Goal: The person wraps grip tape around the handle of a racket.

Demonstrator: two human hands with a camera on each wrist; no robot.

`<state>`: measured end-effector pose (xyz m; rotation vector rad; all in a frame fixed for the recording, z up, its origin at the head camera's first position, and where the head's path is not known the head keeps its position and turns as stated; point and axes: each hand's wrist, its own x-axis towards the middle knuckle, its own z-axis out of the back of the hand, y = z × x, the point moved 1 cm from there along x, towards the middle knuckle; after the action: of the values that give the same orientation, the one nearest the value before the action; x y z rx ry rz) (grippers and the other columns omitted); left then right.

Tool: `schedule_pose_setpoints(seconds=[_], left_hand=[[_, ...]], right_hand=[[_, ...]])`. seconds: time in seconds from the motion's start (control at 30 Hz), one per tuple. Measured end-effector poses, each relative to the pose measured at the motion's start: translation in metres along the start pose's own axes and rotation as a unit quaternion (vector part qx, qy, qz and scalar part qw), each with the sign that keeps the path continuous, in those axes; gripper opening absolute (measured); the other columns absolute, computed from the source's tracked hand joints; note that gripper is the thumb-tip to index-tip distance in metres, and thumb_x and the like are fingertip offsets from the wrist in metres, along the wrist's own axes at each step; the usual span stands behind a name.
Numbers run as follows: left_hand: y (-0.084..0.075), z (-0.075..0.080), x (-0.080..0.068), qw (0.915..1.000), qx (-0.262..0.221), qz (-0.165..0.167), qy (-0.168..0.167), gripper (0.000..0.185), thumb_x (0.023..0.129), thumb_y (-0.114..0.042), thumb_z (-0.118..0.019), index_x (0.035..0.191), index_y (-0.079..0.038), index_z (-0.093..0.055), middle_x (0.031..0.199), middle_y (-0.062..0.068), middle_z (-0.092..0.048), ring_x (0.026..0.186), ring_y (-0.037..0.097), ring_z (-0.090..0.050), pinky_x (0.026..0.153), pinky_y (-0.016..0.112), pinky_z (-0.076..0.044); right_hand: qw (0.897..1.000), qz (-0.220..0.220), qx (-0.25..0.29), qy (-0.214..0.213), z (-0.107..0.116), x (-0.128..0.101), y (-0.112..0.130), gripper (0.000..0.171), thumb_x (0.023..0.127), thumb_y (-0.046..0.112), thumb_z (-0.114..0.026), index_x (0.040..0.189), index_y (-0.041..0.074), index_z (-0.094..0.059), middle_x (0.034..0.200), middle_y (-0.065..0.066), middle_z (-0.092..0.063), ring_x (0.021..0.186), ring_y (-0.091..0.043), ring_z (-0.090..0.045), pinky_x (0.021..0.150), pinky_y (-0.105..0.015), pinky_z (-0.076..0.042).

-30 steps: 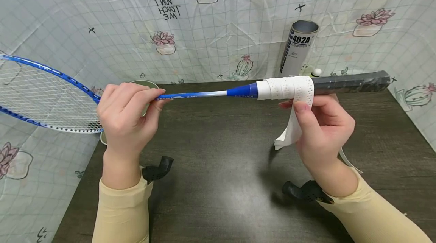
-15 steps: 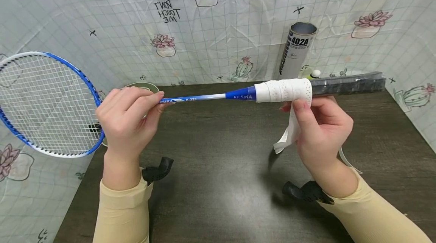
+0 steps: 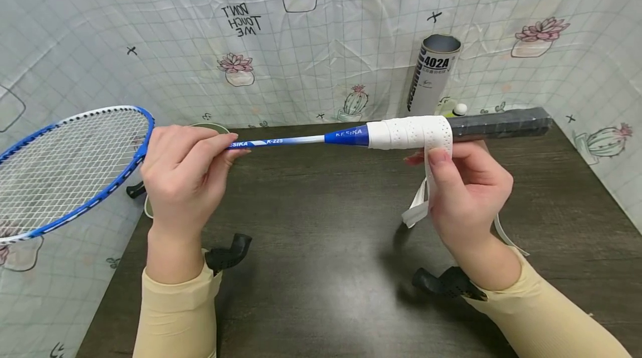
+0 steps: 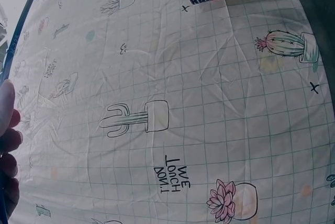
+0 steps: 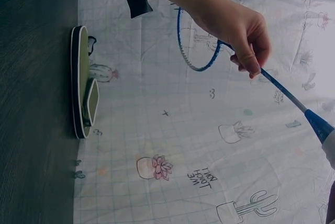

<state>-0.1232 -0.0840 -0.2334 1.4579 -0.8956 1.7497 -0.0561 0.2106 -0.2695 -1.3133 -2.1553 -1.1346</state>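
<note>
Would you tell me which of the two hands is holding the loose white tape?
The right hand pinches the white grip tape; the left hand grips the racket's blue shaft.

Racket shaft (image 3: 281,141) reads "KESIKA" twice, plus "K-225". Shuttlecock tube (image 3: 433,75) carries "402A"; the left wrist view shows "402" and part of "BADMINTON" on it. Backdrop cloth (image 3: 351,23) prints "DON'T TOUCH ME", mirrored, repeated at top right. Smaller print unreadable.
</note>
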Motion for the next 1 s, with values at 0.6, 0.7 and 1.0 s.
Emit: schedule_pose_setpoints(seconds=[0.6, 0.7, 1.0], left_hand=[[-0.0011, 0.0019, -0.0033, 0.9989, -0.003, -0.025, 0.038, 0.029, 0.095, -0.025, -0.076, 0.073, -0.006, -0.075, 0.056, 0.005, -0.054, 0.045, 0.024, -0.038, 0.049, 0.039, -0.027], [-0.0009, 0.0022, -0.0031, 0.9982, -0.008, -0.031, 0.05, 0.035, 0.096, -0.031, -0.075, 0.072, -0.007, -0.075, 0.055, 0.004, -0.053, 0.045, 0.022, -0.036, 0.049, 0.038, -0.026], [-0.0019, 0.0011, -0.0029, 0.9992, 0.007, -0.014, 0.036, 0.032, 0.093, -0.034, -0.079, 0.077, -0.006, -0.079, 0.068, 0.006, -0.068, 0.054, 0.03, -0.052, 0.054, 0.042, -0.029]], right_hand=[[1.0, 0.008, 0.005, 0.008, -0.001, -0.0005, 0.0023, 0.016, 0.082, -0.02, -0.062, 0.07, -0.026, -0.054, 0.082, -0.021, -0.071, 0.073, -0.03, -0.069, 0.065, -0.033, -0.058], [0.999, 0.018, 0.03, 0.02, -0.0029, 0.0, 0.0023, 0.016, 0.081, -0.021, -0.06, 0.068, -0.026, -0.052, 0.092, -0.03, -0.073, 0.087, -0.037, -0.072, 0.066, -0.035, -0.059], [1.0, 0.004, -0.031, -0.002, 0.0038, 0.0001, 0.0006, 0.032, 0.083, -0.01, -0.077, 0.068, -0.027, -0.054, 0.061, -0.009, -0.056, 0.055, -0.022, -0.063, 0.061, -0.03, -0.058]])
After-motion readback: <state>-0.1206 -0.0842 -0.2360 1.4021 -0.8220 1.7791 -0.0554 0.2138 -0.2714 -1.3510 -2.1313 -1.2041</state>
